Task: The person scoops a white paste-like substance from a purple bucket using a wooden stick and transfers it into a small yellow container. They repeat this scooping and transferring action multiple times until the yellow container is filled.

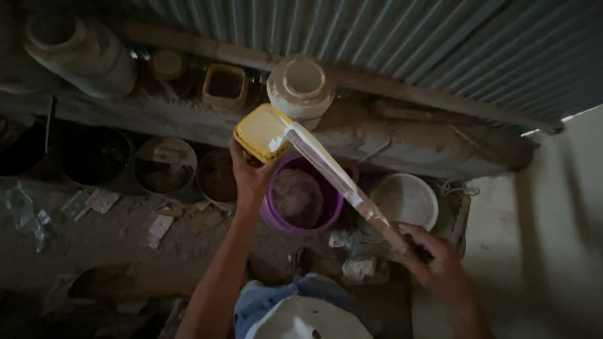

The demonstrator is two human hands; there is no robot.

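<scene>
Above the purple bucket [300,201], the left hand [250,179] closes its grip around one yellow tub [260,132], held up near the far shelf [402,141]. The right hand [436,263], nearer and to the right, grips one long knife [333,172]; its blade runs up-left until its tip touches the tub's top.

Shelf [402,141] carries white jugs [81,53] and a yellow tub [224,85] (open); dark pots [164,166] stand below; corrugated wall [440,44] behind.
</scene>
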